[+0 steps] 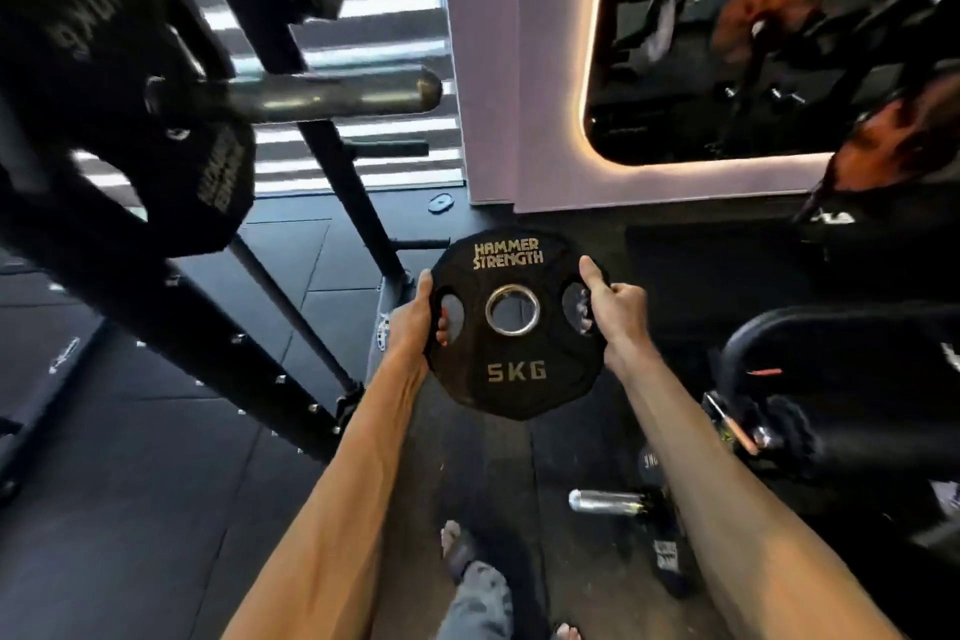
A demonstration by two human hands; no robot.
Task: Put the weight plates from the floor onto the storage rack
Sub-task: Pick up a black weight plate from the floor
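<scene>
A black 5 kg weight plate [514, 369] with gold lettering and a steel centre ring is held upright in front of me, off the floor. My left hand [415, 322] grips its left edge, fingers through the left cut-out. My right hand [613, 307] grips the right edge through the right cut-out, thumb up. The black storage rack [332, 172] slants up at the left. Its steel peg [332, 94] sticks out to the right with a larger black plate [104, 83] hanging at its base. The held plate is below and right of that peg.
Another plate and a steel sleeve [608, 502] lie on the floor at the lower right, beside a black machine frame [831, 379]. My foot [457, 551] stands on the dark rubber floor. A mirror with a lit edge [597, 68] fills the wall ahead.
</scene>
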